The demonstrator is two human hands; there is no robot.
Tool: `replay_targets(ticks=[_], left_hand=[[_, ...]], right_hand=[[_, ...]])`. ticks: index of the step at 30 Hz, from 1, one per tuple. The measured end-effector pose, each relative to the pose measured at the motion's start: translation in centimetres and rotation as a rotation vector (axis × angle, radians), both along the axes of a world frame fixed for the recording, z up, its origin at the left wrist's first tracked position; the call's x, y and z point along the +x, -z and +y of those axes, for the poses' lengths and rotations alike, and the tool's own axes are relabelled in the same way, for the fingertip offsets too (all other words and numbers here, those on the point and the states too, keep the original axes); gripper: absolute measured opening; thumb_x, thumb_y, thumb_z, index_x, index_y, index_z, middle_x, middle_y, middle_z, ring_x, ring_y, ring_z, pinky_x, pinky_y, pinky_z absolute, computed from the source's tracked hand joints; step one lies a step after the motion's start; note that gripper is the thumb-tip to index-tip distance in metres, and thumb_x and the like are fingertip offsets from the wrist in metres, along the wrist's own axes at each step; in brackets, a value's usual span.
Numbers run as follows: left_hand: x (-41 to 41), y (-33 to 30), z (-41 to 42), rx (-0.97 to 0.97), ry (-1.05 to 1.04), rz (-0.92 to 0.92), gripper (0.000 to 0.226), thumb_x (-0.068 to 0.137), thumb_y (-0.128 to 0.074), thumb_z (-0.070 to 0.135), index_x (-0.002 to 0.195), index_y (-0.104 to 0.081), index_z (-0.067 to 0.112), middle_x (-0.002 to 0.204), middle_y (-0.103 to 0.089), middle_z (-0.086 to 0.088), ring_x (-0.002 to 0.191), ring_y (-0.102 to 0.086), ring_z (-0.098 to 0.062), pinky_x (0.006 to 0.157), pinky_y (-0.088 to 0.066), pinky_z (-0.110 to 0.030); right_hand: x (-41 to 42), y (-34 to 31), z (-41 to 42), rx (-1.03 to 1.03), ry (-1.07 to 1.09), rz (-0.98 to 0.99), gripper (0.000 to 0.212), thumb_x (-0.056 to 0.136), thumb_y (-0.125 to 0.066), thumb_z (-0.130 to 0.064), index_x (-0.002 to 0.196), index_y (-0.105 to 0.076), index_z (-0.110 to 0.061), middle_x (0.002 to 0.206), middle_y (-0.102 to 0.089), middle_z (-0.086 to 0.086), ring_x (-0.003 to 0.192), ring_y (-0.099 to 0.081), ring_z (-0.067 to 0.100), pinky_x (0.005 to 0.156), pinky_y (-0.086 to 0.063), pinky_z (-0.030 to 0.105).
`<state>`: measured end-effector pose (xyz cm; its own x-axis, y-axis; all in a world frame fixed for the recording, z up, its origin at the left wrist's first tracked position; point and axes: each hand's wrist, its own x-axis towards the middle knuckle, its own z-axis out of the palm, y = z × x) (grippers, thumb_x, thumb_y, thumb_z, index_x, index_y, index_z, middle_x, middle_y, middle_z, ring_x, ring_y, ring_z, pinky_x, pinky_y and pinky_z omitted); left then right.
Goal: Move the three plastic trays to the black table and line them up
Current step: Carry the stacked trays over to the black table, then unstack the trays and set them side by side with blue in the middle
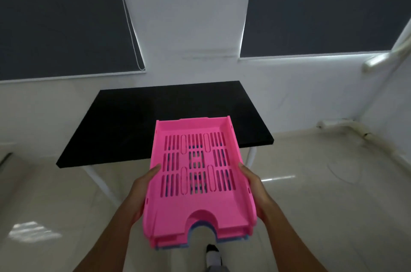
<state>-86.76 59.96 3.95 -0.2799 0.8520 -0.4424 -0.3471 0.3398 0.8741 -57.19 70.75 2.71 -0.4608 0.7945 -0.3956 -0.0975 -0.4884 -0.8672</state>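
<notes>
A stack of slotted plastic trays is held in front of me, above the floor. The top tray (195, 202) is pink, and a blue tray's edge (220, 241) peeks out beneath it at the near end. My left hand (142, 191) grips the stack's left side, my right hand (253, 187) its right side. The stack's far end overlaps the near right part of the black table (124, 125), which stands against the white wall ahead. How many trays lie under the pink one is hidden.
The table has white legs (100, 179). Pale glossy floor tiles (322, 205) spread all around. My shoe (212, 254) shows below the trays. Dark window blinds (55, 16) hang on the wall, and white pipes (338, 124) run along the right corner.
</notes>
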Motion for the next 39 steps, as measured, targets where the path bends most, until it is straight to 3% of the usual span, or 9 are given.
replay_targets(ticks=[4, 10, 15, 20, 27, 31, 35, 37, 39], left_hand=[[-3.9, 0.1, 6.9, -0.002, -0.056, -0.051, 0.044, 0.088, -0.065, 0.041, 0.117, -0.074, 0.009, 0.106, -0.075, -0.027, 0.086, -0.074, -0.040, 0.081, -0.059, -0.051], [-8.8, -0.3, 16.0, -0.050, -0.162, -0.043, 0.041, 0.083, -0.071, 0.037, 0.107, -0.077, 0.004, 0.100, -0.075, -0.027, 0.082, -0.074, -0.038, 0.091, -0.056, -0.057], [-12.9, 0.4, 22.9, -0.032, -0.196, -0.082, 0.034, 0.092, -0.061, 0.030, 0.107, -0.075, 0.003, 0.094, -0.077, -0.024, 0.078, -0.075, -0.037, 0.070, -0.063, -0.048], [-18.1, 1.7, 30.3, -0.079, -0.197, -0.105, 0.039, 0.093, -0.063, 0.028, 0.119, -0.069, -0.001, 0.108, -0.071, -0.031, 0.093, -0.069, -0.041, 0.096, -0.051, -0.062], [-23.4, 3.9, 35.9, -0.101, -0.166, -0.080, 0.042, 0.078, -0.071, 0.033, 0.107, -0.075, 0.004, 0.093, -0.078, -0.024, 0.076, -0.076, -0.037, 0.074, -0.060, -0.048], [-25.0, 4.5, 37.3, -0.133, -0.120, -0.070, 0.047, 0.078, -0.070, 0.036, 0.112, -0.074, 0.005, 0.100, -0.077, -0.026, 0.087, -0.075, -0.042, 0.084, -0.058, -0.056], [-25.5, 4.0, 38.3, -0.055, -0.128, 0.021, 0.042, 0.090, -0.065, 0.028, 0.131, -0.064, 0.019, 0.105, -0.077, -0.019, 0.094, -0.074, -0.040, 0.089, -0.056, -0.060], [-25.4, 3.4, 38.6, -0.001, -0.152, 0.058, 0.041, 0.096, -0.059, 0.021, 0.136, -0.058, 0.027, 0.107, -0.077, -0.016, 0.096, -0.074, -0.039, 0.085, -0.059, -0.057], [-24.9, 2.4, 39.1, 0.044, -0.133, 0.092, 0.037, 0.097, -0.055, 0.021, 0.133, -0.060, 0.026, 0.107, -0.077, -0.014, 0.093, -0.075, -0.036, 0.074, -0.063, -0.048]], right_hand=[[-4.6, 0.0, 8.6, -0.033, -0.066, 0.049, 0.047, 0.095, -0.055, -0.046, 0.109, -0.075, -0.006, 0.092, -0.075, 0.017, 0.079, -0.073, 0.032, 0.074, -0.061, 0.041], [-10.2, -0.2, 19.4, -0.078, -0.117, 0.082, 0.050, 0.095, -0.056, -0.039, 0.123, -0.065, 0.001, 0.100, -0.073, 0.020, 0.084, -0.072, 0.033, 0.078, -0.060, 0.044], [-15.2, 0.2, 26.8, -0.130, -0.096, 0.093, 0.055, 0.090, -0.060, -0.034, 0.129, -0.060, 0.005, 0.096, -0.076, 0.020, 0.079, -0.075, 0.032, 0.069, -0.062, 0.040], [-20.1, 1.7, 33.2, -0.162, -0.034, 0.053, 0.059, 0.086, -0.065, -0.036, 0.130, -0.060, 0.002, 0.105, -0.074, 0.024, 0.085, -0.074, 0.035, 0.076, -0.060, 0.044], [-24.5, 3.7, 38.1, -0.205, 0.001, 0.019, 0.075, 0.070, -0.078, -0.041, 0.131, -0.060, -0.001, 0.115, -0.071, 0.028, 0.094, -0.072, 0.038, 0.088, -0.057, 0.050], [-25.5, 4.1, 39.2, -0.220, -0.005, 0.032, 0.065, 0.076, -0.074, -0.040, 0.128, -0.061, -0.003, 0.114, -0.073, 0.026, 0.096, -0.073, 0.038, 0.082, -0.060, 0.049], [-25.7, 2.8, 39.7, -0.041, -0.004, -0.127, 0.053, 0.083, -0.070, -0.037, 0.131, -0.061, -0.016, 0.113, -0.076, 0.015, 0.100, -0.075, 0.034, 0.092, -0.057, 0.055], [-26.3, 1.9, 39.7, 0.107, 0.010, -0.227, 0.040, 0.088, -0.069, -0.031, 0.127, -0.062, -0.034, 0.112, -0.077, 0.003, 0.097, -0.077, 0.025, 0.087, -0.061, 0.053], [-27.2, 1.1, 39.6, 0.204, -0.020, -0.270, 0.029, 0.097, -0.059, -0.028, 0.124, -0.063, -0.037, 0.111, -0.076, -0.001, 0.097, -0.077, 0.020, 0.087, -0.061, 0.052]])
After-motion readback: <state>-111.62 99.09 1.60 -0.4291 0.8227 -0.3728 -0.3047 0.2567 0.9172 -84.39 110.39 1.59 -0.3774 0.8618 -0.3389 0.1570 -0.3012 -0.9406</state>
